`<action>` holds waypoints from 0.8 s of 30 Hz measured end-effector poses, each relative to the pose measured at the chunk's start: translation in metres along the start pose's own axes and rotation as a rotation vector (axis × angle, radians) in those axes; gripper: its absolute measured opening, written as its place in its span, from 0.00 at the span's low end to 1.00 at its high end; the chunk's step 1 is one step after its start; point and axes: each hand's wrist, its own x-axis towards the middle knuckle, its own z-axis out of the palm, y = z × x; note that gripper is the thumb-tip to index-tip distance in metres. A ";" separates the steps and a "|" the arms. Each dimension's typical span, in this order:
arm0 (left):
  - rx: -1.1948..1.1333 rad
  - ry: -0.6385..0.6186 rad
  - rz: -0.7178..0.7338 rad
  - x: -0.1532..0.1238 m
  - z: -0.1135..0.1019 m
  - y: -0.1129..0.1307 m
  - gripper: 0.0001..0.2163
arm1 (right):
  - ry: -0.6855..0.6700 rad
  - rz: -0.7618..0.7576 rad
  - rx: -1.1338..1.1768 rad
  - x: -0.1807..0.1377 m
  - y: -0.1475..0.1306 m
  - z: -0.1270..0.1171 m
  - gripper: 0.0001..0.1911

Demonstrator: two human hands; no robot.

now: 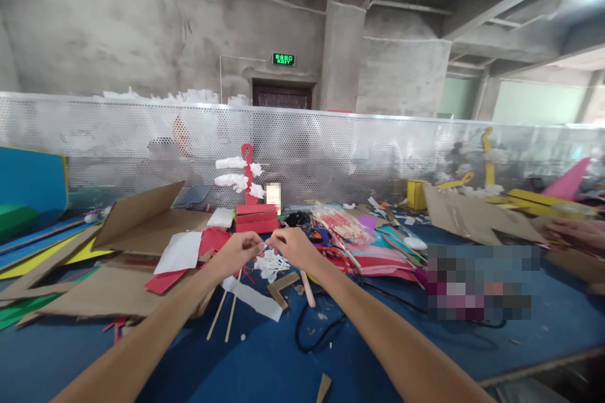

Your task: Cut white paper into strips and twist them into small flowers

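My left hand (244, 247) and my right hand (290, 245) meet over the middle of the table, fingertips almost touching. Both are closed in a pinch. A bit of something small and whitish shows at the left fingertips; its kind is too small to tell, and the right fingers hide whatever they hold. Just below lies a pile of white curled pieces (271, 266). A white paper strip (258, 300) and two thin wooden sticks (230, 318) lie nearer to me. Behind my hands stands a red box (258, 218) with a red hooked upright (247, 167) carrying white tufts.
Cardboard sheets (113, 289) crowd the left side. A bag of sticks (343, 225) and red striped sheets (382, 261) lie right of centre. A black cable (302, 345) loops across the blue table (265, 378). A perforated metal screen (302, 138) borders the back. Another person's hand (574, 231) shows far right.
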 end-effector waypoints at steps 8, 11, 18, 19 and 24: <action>0.068 -0.021 0.017 -0.001 -0.002 -0.001 0.15 | -0.079 0.046 0.007 0.000 0.005 0.003 0.25; 0.087 -0.016 0.019 -0.001 -0.002 -0.005 0.16 | -0.036 0.032 0.024 -0.001 0.002 0.001 0.19; 0.058 0.027 -0.005 0.000 -0.002 -0.015 0.14 | 0.035 0.019 0.143 -0.002 0.000 0.003 0.06; 0.052 0.030 -0.004 0.000 -0.001 -0.014 0.14 | 0.033 0.017 0.155 -0.002 -0.001 0.004 0.06; 0.048 0.039 -0.006 -0.001 0.000 -0.007 0.13 | 0.061 0.029 0.193 -0.002 -0.003 0.006 0.04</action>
